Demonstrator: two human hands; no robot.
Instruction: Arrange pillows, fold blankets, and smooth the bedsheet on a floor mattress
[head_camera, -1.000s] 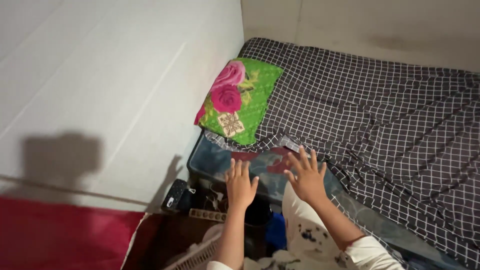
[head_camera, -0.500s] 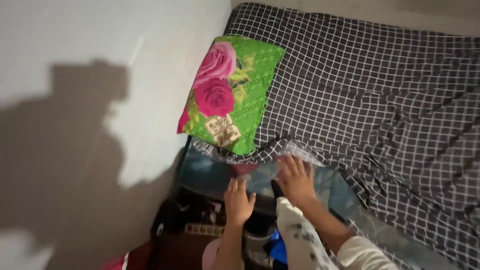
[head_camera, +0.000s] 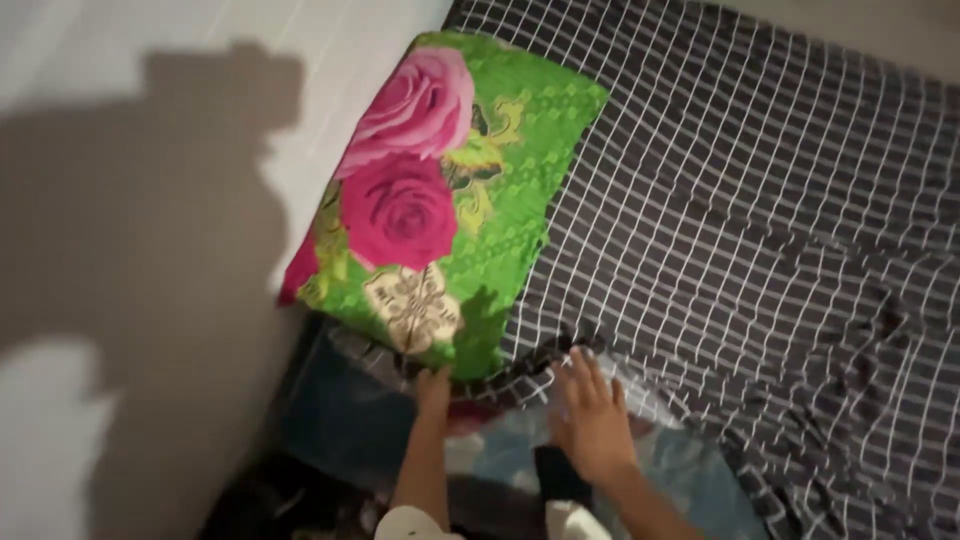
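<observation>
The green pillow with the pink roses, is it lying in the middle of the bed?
No, the green rose-print pillow sits at the corner of the checked sheet, against the white wall.

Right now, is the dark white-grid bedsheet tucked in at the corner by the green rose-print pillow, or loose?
Loose. The dark white-grid bedsheet edge lies rumpled atop the mattress corner, bare below it, under the right hand. Left hand touches the green rose-print pillow.

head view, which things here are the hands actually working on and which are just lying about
In hand:
- left hand, reaching under the green rose-print pillow
- right hand, flat on the edge of the checked bedsheet
- the blue patterned mattress corner bared beneath the sheet

Lying about:
- dark clutter on the floor, too dim to identify
- white wall
</observation>
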